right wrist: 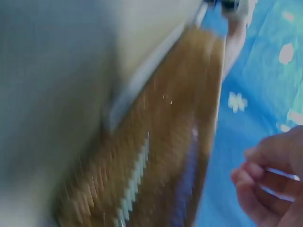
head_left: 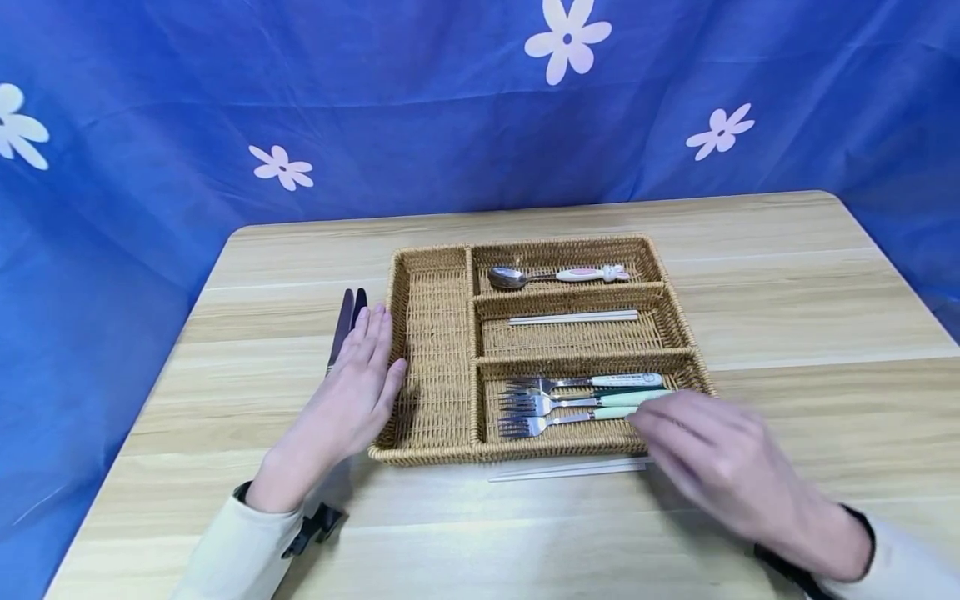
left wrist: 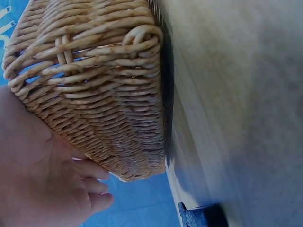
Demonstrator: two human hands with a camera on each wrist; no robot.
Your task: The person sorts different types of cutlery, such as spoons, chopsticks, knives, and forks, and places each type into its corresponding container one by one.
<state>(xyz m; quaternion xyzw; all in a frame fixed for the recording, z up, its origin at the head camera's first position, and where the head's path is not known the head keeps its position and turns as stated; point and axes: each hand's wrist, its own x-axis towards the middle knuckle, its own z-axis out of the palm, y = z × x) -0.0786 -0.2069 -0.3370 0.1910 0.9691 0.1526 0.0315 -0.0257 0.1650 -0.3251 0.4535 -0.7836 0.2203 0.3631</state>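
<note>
My left hand [head_left: 352, 392] rests with straight fingers along the left wall of a wicker cutlery tray [head_left: 474, 367]; the left wrist view shows the palm [left wrist: 42, 170] against the woven side. My right hand [head_left: 705, 458], blurred, hovers over the tray's front right corner with loosely bent fingers. Nothing shows between its fingers [right wrist: 244, 182] in the right wrist view. Close to it in the front compartment lie several forks: a white-handled fork [head_left: 626, 380], light green-handled forks [head_left: 622, 400], and a dark green handle partly hidden among them.
A spoon [head_left: 577, 274] with a rabbit-tipped handle lies in the back compartment, white chopsticks [head_left: 573, 317] in the middle one. More white chopsticks [head_left: 566, 471] lie on the table before the tray. Left of it, two dark-bladed knives [head_left: 342, 325] are partly covered by my left hand.
</note>
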